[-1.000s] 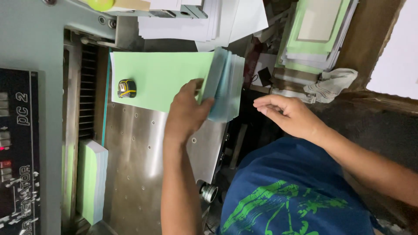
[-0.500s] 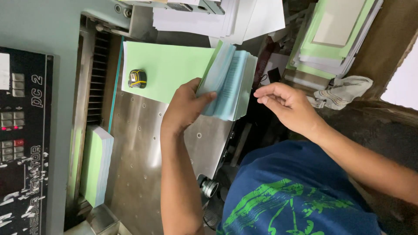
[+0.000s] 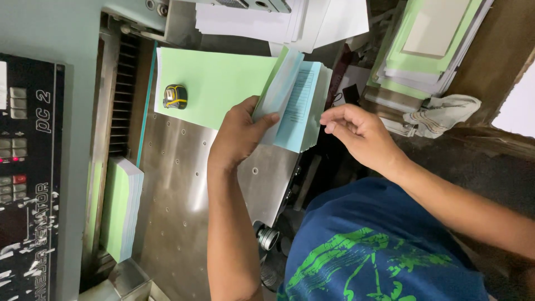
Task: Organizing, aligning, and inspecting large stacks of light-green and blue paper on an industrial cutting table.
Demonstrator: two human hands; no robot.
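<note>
My left hand grips a thick stack of pale blue and green sheets and bends its near part up off the steel table. The lifted sheets fan open and show printed lines. The rest of the green stack lies flat, with a small yellow-and-black tape measure on it. To the right, my right hand has its fingertips pinched together at the fanned edge of the stack. I cannot tell whether it grips a sheet.
A machine control panel with buttons runs down the left. A second green stack stands on edge beside it. White sheets lie at the top, more green and white piles and a rag at the right.
My right hand has moved left to the fanned edge of the stack. My left hand keeps its grip and the sheets are fanned wider. The view has shifted slightly.
</note>
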